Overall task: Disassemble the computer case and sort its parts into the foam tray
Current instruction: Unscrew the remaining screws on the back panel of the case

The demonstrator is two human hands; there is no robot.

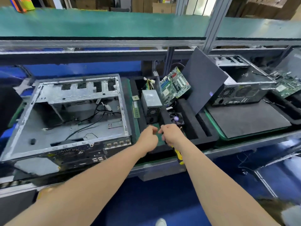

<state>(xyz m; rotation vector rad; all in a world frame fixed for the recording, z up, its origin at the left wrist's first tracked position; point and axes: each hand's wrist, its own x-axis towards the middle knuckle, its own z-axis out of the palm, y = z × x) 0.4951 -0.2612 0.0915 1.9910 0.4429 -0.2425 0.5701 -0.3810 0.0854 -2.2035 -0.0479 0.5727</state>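
Well left of the left hand [149, 138], the open grey metal computer case [73, 115] lies stripped, with loose black cables inside. Both hands hover close together over the black foam tray [190, 128], the right hand [171, 134] just beside the left. Their fingers are curled above a flat green board [160, 138] - whether either grasps it I cannot tell. Beyond them stands a grey boxy power supply [151, 101], and right of it a green motherboard [175, 85] leans.

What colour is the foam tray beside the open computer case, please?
Black. The foam tray shows best in the head view, the only view.
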